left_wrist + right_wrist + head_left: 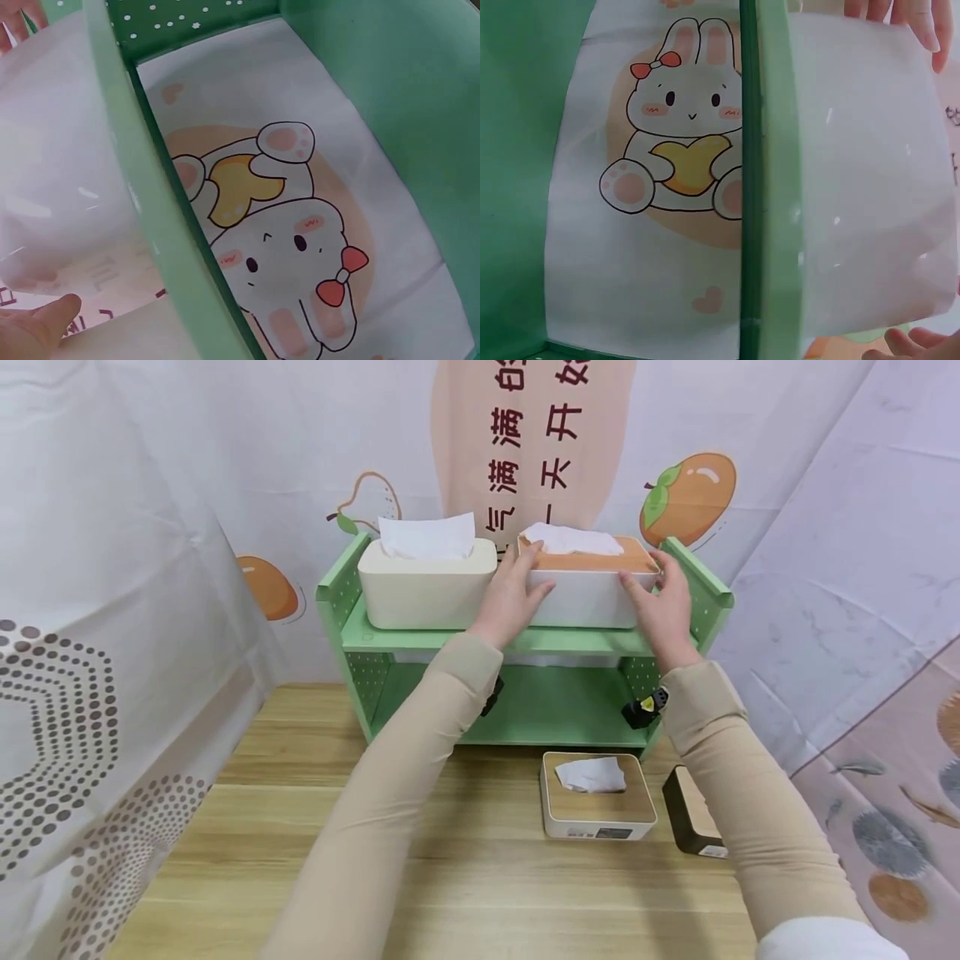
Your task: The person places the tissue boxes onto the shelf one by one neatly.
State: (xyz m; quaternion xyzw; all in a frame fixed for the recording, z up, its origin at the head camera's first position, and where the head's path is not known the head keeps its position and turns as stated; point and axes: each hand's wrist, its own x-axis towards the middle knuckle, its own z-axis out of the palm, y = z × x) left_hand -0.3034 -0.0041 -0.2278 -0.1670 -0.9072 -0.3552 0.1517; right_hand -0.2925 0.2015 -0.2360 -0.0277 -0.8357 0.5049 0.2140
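Observation:
A white tissue box (585, 597) with a wood-coloured lid and a tissue sticking out sits at the right of the upper level of a green shelf (480, 642). My left hand (513, 593) holds its left end, thumb toward the front, fingers over the top edge. At the right end my right hand (666, 606) holds the box, thumb on the front face and fingers at the lid's corner. To the left stands a cream tissue box (427, 596), close to the left hand. In the left wrist view, the left thumb (56, 319) shows beside the white box.
On the wooden table (315, 827) below are a smaller white tissue box (596, 829) with a wooden lid and a dark box (684, 818), partly behind the right sleeve. A rabbit drawing (682, 142) shows through the lower shelf level. Printed curtains hang around.

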